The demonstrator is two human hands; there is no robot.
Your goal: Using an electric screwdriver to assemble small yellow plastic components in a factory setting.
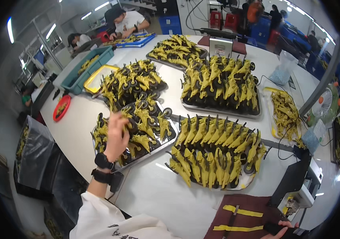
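My left hand [117, 135] reaches over a metal tray [160, 146] heaped with yellow toy pieces with black wheels [144, 119]; its fingers pinch one of those yellow pieces at the top of the heap. A black watch and a black strap ring that wrist. My right hand [281, 230] shows only at the bottom edge, resting on a dark brown mat [241, 207] with yellow tape strips, fingers curled around a black object. A neat row of yellow toy pieces [213, 151] lies on a tray between the two hands.
More trays of yellow pieces [221, 85] cover the white table [170, 199]. A teal bin [80, 73], a yellow tray and a red dish [61, 107] sit at the left. A small machine [301, 187] stands at the right. Other people work at the far end.
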